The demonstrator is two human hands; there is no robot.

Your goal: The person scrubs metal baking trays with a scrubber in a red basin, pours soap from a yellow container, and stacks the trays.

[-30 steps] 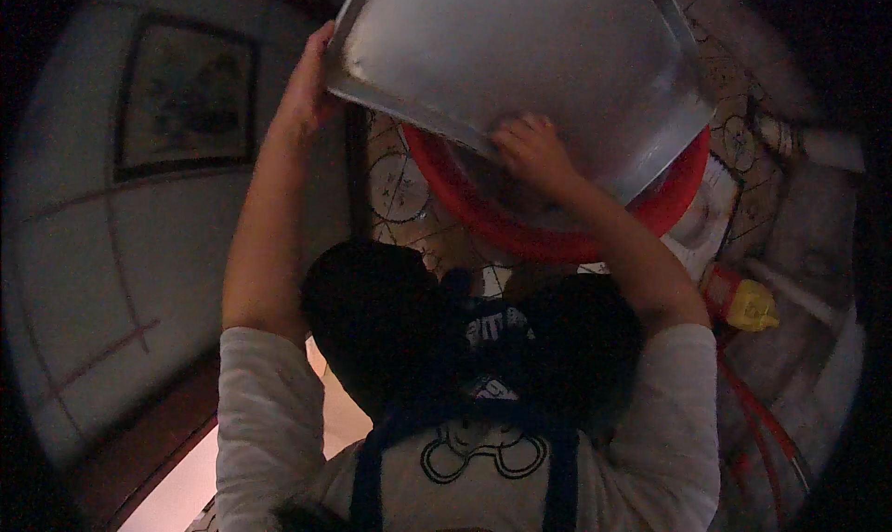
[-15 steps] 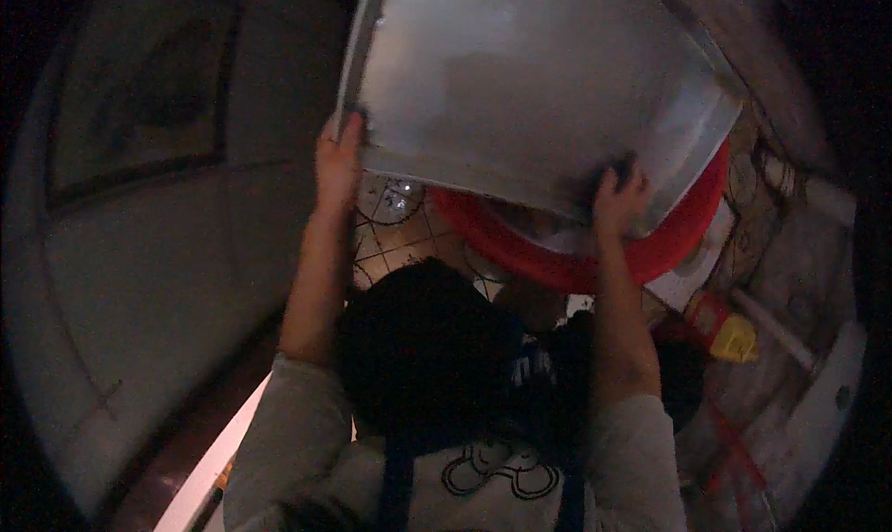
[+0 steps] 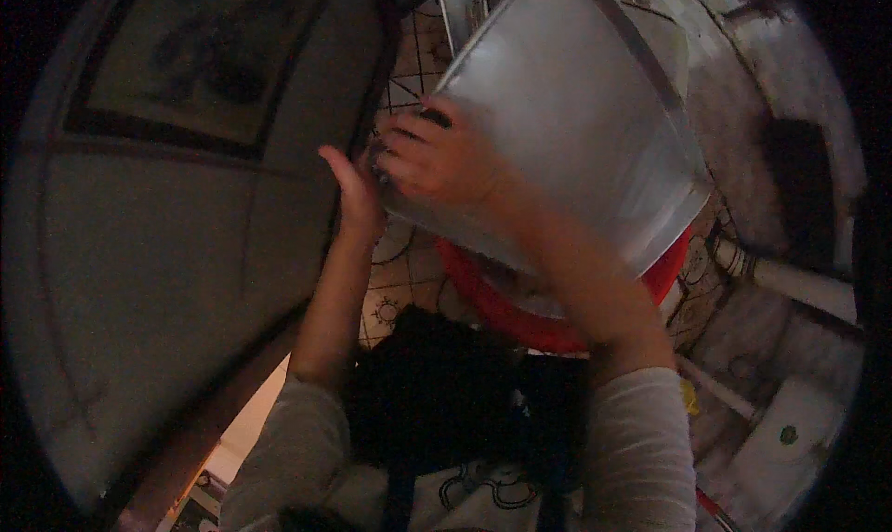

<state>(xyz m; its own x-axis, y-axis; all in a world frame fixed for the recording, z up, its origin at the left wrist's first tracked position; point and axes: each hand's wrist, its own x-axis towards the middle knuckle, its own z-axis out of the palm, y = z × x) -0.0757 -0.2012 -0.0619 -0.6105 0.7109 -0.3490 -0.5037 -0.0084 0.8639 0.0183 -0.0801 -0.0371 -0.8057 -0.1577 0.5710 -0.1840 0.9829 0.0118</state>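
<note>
So you've got that big metal tray (image 3: 567, 123) tipped up in front of you, right over the red basin (image 3: 502, 318), whose near rim pokes out below the tray's lower edge. Your right hand (image 3: 441, 156) is across at the tray's lower left corner, fingers bent and blurry. There's a small dark patch by those fingers, but I can't tell whether you're gripping something or just pressing on the metal. Your left hand (image 3: 360, 193) is just beside it at the same corner, thumb stuck out away from the tray; its other fingers are mostly hidden, so no clue how tight that hold is.

Below the tray, nearer you, are your dark-clothed knees (image 3: 437, 383), and the patterned tile floor (image 3: 390, 272) shows off its lower left corner. Left of the tray there's a wall (image 3: 167, 262) with a framed picture (image 3: 195, 53) on it. Right of the tray, a pale pipe-like thing (image 3: 808, 292), and lower down on that side a bit of something yellow (image 3: 689, 397) and a whitish box-like thing (image 3: 780, 448) with a green spot.
</note>
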